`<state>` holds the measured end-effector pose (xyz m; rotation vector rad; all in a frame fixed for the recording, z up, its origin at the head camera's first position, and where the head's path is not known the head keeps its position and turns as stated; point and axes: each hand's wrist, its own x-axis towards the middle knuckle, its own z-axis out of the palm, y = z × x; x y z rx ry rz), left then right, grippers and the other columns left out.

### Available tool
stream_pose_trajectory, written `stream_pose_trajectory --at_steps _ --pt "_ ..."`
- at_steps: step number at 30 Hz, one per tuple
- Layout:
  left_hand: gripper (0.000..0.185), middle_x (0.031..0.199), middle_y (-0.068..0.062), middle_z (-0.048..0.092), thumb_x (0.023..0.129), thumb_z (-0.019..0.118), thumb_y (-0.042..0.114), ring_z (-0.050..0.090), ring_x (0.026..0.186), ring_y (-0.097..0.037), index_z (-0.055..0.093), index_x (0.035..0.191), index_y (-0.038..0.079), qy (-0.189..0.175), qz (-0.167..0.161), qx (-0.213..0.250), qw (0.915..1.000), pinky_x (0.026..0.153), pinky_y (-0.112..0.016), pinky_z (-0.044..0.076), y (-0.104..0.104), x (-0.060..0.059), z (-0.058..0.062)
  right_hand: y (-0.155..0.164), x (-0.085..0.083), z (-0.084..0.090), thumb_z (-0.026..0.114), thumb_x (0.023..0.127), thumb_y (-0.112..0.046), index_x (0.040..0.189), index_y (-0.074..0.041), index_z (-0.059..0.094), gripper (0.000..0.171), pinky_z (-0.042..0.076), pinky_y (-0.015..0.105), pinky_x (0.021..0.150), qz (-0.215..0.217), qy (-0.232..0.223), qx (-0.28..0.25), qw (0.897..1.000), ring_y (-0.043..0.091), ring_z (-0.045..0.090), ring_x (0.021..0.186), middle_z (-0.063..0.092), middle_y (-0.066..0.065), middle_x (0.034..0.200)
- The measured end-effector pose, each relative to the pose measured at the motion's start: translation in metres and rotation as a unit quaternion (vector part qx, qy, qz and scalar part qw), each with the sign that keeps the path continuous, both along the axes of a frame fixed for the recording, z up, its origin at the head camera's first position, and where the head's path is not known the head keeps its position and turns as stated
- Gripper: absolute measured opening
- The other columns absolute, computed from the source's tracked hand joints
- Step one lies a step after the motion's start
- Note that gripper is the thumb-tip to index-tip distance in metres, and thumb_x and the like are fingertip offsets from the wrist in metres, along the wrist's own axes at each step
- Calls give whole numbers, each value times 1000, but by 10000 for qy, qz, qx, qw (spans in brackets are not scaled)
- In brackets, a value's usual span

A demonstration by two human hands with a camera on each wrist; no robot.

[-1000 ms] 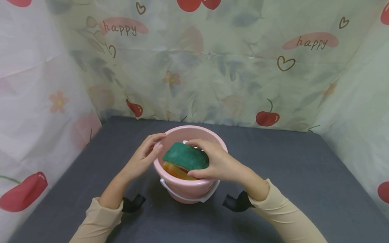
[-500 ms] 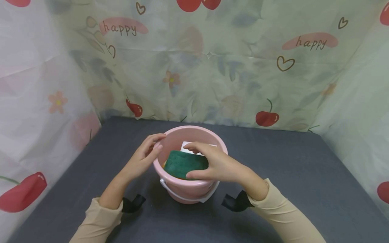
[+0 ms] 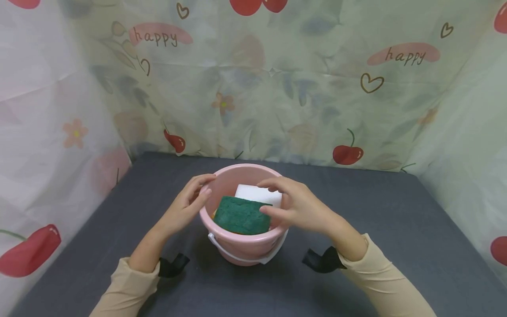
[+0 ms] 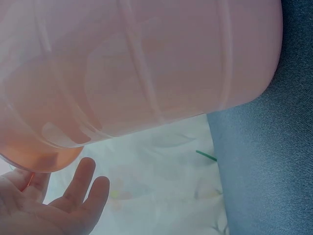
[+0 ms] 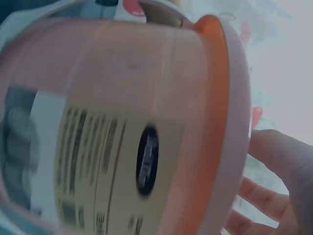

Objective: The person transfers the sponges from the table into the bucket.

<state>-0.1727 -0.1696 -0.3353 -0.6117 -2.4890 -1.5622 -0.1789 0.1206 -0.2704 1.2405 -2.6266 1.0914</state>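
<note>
A pink bucket [image 3: 245,246] stands upright in the middle of the head view. Inside it lies a green scouring sponge [image 3: 242,216], rough face up, in front of a white block [image 3: 257,193] that looks like foam. My left hand [image 3: 186,202] is at the bucket's left rim, its fingertips touching the edge; in the left wrist view its outer fingers stretch loosely beside the bucket. Over the right rim hovers my right hand [image 3: 303,204], fingers parted with nothing between them, the thumb near the sponge's right end. What lies beneath the sponge is mostly hidden.
A white handle [image 3: 237,255] hangs down the bucket's front. The table has a dark grey cover [image 3: 380,229], with a printed curtain [image 3: 273,110] behind and at both sides. Black straps [image 3: 322,259] stick out from both wrists. A label [image 5: 117,166] is on the bucket's side.
The sponge was tilted in my right hand, then came to lie flatter in the bucket. My right hand has let go and moved right, baring more of the white block. The left hand stays put.
</note>
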Motion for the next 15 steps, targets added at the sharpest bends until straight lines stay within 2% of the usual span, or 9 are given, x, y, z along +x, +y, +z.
stream_pose_trajectory --at_steps 2,9,12,15 --pt "38 140 -11 40 98 45 16 43 126 -27 42 136 10 -11 6 -26 10000 96 -14 37 0 0 0 6 -1 0 70 82 -20 121 -12 58 42 46 43 92 -118 77 -68 9999 21 57 109 61 4 120" --pt "38 138 -11 43 97 47 16 45 123 -27 44 134 9 15 52 -134 9999 100 -46 40 0 0 4 31 -8 0 70 83 -18 121 -10 58 41 46 44 96 -744 287 -32 9968 23 57 112 60 7 121" --pt "38 137 -12 43 96 49 15 44 124 -28 45 133 8 57 55 -186 9998 102 -52 37 -1 0 7 43 -12 -1 69 84 -19 121 -10 58 40 46 45 97 -1045 345 -14 9939 26 59 112 61 6 119" --pt "38 137 -13 45 96 50 16 44 125 -28 46 133 8 71 60 -296 9995 102 -52 36 -2 0 10 55 -16 -2 68 85 -21 122 -11 57 40 44 45 97 -1331 395 40 9903 27 58 112 60 7 120"
